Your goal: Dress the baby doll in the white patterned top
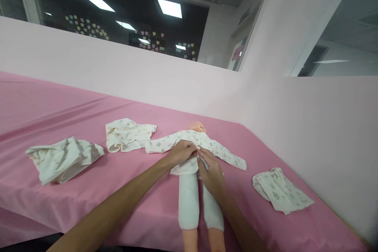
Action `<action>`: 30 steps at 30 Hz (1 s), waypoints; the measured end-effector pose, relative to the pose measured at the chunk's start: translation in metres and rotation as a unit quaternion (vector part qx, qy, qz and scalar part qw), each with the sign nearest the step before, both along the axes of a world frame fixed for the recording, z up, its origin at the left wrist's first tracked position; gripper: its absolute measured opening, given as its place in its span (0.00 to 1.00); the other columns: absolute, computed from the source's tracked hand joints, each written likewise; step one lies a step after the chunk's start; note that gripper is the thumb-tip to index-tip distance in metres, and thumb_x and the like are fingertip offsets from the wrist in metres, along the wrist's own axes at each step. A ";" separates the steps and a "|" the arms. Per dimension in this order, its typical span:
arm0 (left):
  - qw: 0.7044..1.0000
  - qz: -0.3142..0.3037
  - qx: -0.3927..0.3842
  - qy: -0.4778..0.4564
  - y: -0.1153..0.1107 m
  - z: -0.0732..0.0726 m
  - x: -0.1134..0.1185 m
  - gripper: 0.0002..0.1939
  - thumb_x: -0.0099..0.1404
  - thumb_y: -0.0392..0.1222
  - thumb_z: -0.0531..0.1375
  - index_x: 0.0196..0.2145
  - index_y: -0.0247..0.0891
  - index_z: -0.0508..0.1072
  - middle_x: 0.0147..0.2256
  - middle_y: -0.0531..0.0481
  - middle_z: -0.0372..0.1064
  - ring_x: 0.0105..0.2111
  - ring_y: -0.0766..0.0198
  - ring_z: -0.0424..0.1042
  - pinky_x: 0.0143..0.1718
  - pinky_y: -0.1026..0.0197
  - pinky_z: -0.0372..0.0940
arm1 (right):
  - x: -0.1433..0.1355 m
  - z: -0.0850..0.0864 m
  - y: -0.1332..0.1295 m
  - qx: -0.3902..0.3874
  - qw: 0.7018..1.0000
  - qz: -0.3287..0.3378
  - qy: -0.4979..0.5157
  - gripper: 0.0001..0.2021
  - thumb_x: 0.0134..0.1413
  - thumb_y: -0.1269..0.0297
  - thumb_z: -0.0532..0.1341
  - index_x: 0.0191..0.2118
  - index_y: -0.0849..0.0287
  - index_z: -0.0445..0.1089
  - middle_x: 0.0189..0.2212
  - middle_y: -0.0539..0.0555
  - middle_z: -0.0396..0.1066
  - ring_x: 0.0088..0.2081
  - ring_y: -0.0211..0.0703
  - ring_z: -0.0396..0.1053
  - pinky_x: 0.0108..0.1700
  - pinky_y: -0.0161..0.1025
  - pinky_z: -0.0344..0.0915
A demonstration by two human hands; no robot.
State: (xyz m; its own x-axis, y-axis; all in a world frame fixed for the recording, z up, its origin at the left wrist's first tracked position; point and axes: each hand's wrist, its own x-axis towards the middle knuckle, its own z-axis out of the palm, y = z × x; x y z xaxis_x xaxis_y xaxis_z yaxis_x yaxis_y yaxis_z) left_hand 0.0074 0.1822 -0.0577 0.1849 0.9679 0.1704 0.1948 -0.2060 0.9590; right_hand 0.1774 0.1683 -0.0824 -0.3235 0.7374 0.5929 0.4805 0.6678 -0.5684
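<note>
A baby doll (196,126) lies on its back on the pink cloth, head toward the wall. It wears a white printed long-sleeved top (228,156) with both sleeves spread, and white leggings (188,201). My left hand (183,152) pinches the top's front edge at the upper chest. Close beside it, my right hand (210,171) has its fingers closed on the other front edge, the fingertips of both hands nearly meeting. The small fastening between the fingertips is too tiny to make out. The doll's bare lower legs point toward me.
A folded printed garment (130,136) lies left of the doll, and a crumpled one (65,159) farther left. Another folded garment (282,191) is at the right. The pink-covered table (141,208) meets a white wall (147,82) with windows behind it.
</note>
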 end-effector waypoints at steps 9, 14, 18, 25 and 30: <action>1.000 0.026 0.009 -0.010 0.000 0.000 0.006 0.12 0.64 0.46 0.56 0.25 0.38 0.65 0.19 0.59 0.58 0.18 0.71 0.53 0.20 0.66 0.47 | 0.000 0.000 -0.002 -0.098 0.992 -0.050 0.053 0.24 0.64 0.57 0.53 0.64 0.53 0.62 0.59 0.57 0.68 0.61 0.51 0.65 0.62 0.53 0.63; 0.999 0.023 0.022 -0.006 0.000 0.000 0.006 0.10 0.64 0.44 0.56 0.26 0.38 0.66 0.20 0.59 0.59 0.20 0.71 0.54 0.21 0.66 0.50 | -0.002 -0.005 0.003 -0.019 0.996 -0.082 0.000 0.22 0.64 0.60 0.53 0.60 0.56 0.68 0.58 0.58 0.69 0.61 0.53 0.64 0.63 0.55 0.61; 0.999 0.026 0.029 0.003 0.000 0.000 0.006 0.09 0.64 0.42 0.55 0.27 0.38 0.65 0.21 0.59 0.59 0.21 0.71 0.54 0.22 0.66 0.51 | -0.002 -0.009 0.003 0.046 0.995 -0.080 -0.035 0.21 0.64 0.60 0.53 0.58 0.59 0.70 0.55 0.60 0.71 0.59 0.53 0.65 0.64 0.55 0.59; 0.987 0.078 0.114 0.077 0.005 -0.009 0.003 0.07 0.66 0.39 0.51 0.36 0.40 0.68 0.27 0.56 0.64 0.26 0.66 0.63 0.28 0.63 0.60 | 0.005 -0.003 0.007 0.014 0.999 -0.040 -0.008 0.19 0.65 0.56 0.54 0.55 0.55 0.72 0.56 0.58 0.71 0.59 0.52 0.65 0.62 0.53 0.61; 0.894 0.163 0.308 0.280 0.010 -0.016 0.000 0.22 0.66 0.33 0.50 0.56 0.40 0.69 0.54 0.43 0.68 0.53 0.52 0.67 0.53 0.48 0.64 | 0.020 0.018 0.050 -0.004 0.996 -0.082 0.023 0.19 0.63 0.53 0.53 0.50 0.57 0.73 0.51 0.58 0.74 0.54 0.51 0.69 0.58 0.52 0.64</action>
